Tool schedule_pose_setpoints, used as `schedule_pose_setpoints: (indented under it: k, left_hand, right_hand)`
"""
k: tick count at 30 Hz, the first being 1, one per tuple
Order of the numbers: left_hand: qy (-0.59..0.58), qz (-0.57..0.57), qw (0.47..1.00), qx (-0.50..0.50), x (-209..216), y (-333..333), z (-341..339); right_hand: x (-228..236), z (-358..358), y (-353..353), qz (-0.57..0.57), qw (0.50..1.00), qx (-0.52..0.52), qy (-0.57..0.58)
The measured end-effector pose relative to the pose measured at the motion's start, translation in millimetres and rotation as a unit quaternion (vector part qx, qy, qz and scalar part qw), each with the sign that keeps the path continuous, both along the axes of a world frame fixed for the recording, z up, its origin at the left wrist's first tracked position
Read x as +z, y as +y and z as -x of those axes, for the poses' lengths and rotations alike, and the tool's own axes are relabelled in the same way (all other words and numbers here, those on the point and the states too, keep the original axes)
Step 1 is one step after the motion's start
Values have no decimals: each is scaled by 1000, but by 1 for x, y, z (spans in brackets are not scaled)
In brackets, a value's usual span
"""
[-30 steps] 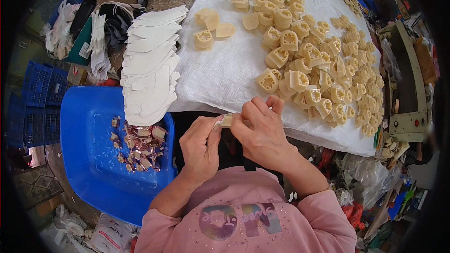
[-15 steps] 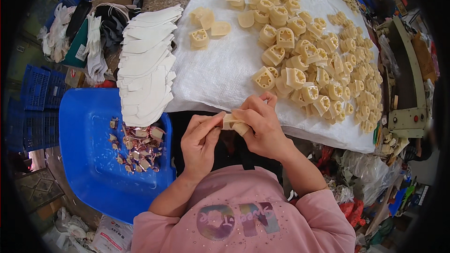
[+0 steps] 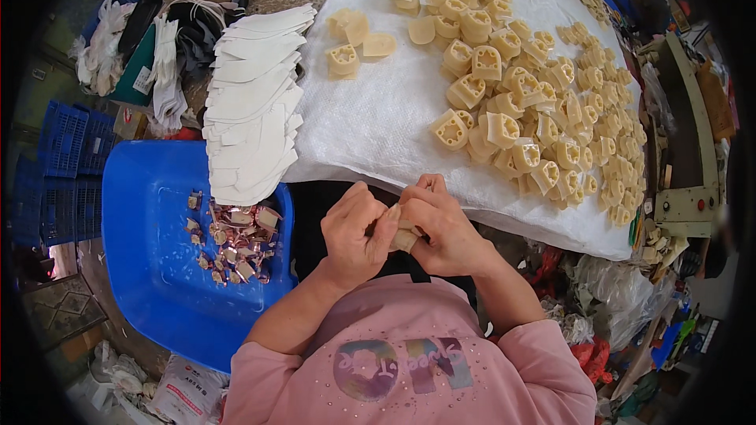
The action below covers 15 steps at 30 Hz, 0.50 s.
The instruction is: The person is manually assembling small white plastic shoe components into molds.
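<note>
Just in front of the pink shirt in the head view, the left hand and right hand meet, each grip narrow and pinched on one small beige piece, mostly hidden by fingers. If either pinch slackened, it could drop below the white sheet; uneven pressure might bend it. A knocked elbow could spill the white strips into the blue tub.
</note>
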<state>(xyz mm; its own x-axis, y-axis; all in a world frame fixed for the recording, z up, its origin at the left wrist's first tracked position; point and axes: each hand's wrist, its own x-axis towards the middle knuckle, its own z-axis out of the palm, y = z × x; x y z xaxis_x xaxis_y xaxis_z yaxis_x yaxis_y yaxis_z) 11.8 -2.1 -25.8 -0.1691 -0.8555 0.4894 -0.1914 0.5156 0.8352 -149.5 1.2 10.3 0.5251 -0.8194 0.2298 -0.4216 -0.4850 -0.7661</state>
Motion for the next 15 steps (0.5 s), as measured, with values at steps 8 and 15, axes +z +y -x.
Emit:
schedule_pose_setpoints:
  k: [8,15]
  left_hand:
    - [-17,109,994,25,13,-3,-10]
    - [31,95,993,63,-4,-9,-28]
  right_hand:
    - [-7,-1,-2,147,986,-81,-23]
    - [7,-1,1,133,975,-152,-92]
